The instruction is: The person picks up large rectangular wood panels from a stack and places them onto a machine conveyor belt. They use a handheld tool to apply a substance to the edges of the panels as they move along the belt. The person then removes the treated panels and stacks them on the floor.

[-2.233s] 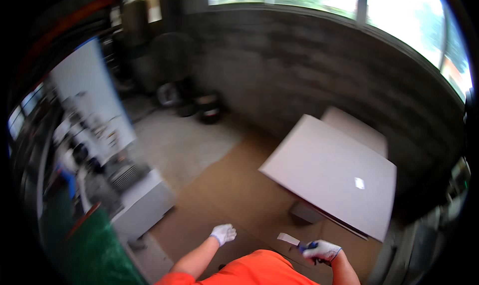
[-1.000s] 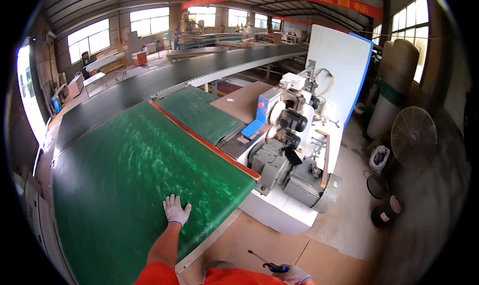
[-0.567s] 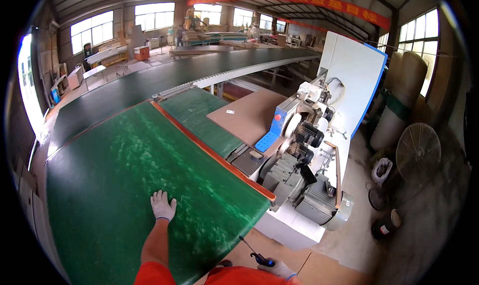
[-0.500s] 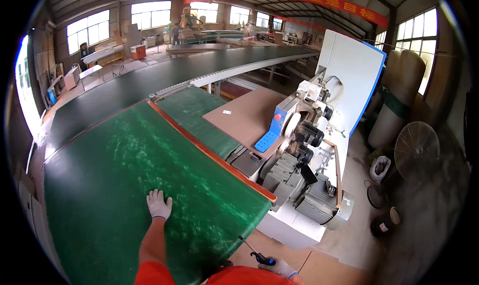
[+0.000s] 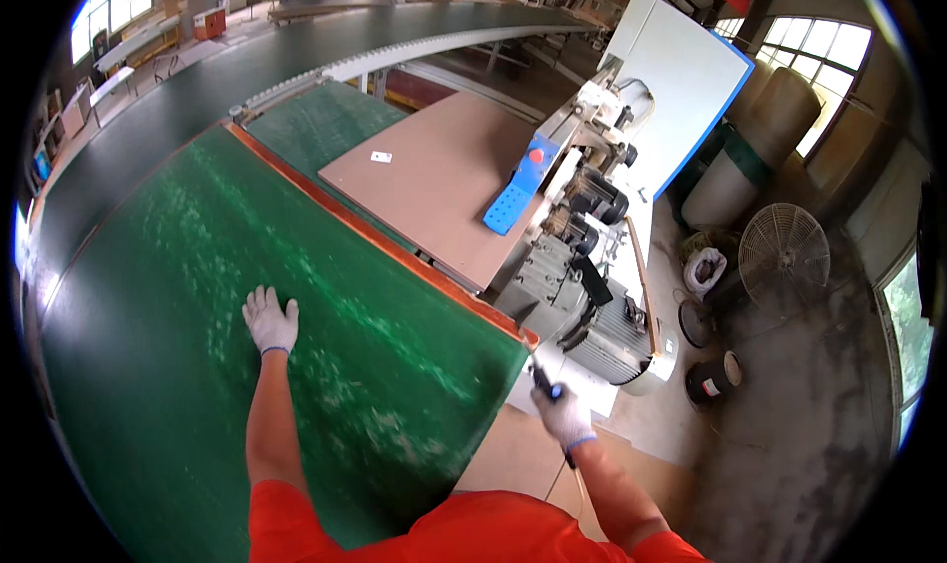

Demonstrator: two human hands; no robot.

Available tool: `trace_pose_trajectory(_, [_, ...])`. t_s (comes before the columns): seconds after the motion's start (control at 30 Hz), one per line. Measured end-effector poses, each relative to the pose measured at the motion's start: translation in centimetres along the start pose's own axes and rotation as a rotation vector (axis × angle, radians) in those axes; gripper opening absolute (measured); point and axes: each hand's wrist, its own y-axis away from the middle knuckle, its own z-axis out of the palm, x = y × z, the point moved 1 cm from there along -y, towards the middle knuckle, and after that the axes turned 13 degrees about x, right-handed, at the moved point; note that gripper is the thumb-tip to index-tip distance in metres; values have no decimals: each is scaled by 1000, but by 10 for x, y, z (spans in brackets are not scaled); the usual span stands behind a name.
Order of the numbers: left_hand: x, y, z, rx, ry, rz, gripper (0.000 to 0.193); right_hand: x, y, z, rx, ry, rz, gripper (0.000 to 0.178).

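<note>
Green belt (image 5: 335, 356), orange-edged, spreads wide around the left hand (image 5: 269, 321) (palm down, fingers splayed). Right hand (image 5: 564, 417) grasps a slim black-and-blue tool (image 5: 542, 379) just beside the belt's right corner.

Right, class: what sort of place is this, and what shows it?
Probably a panel workshop or factory: a green conveyor belt, a flat brown board at a machine, and a finned motor.

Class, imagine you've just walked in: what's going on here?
A person in a red top leans over a green surface, the gloved left hand spread on it. The gloved right hand grips a dark tool, its tip by the near end of an orange strip. Past that strip, a brown panel lies at the machine.
</note>
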Motion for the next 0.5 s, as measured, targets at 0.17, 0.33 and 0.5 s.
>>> trace_pose_trajectory(0.17, [46,-9,13,-54,93,141,67,-68,-34,19,-334,-244,322,46])
trace_pose_trajectory(0.33, [70,-13,44,28,234,188,70,-184,-62,51,-318,-126,-21,48])
trace_pose_trajectory(0.5, [73,-45,80,86,398,61,62,-309,-81,112,-521,-37,-367,53])
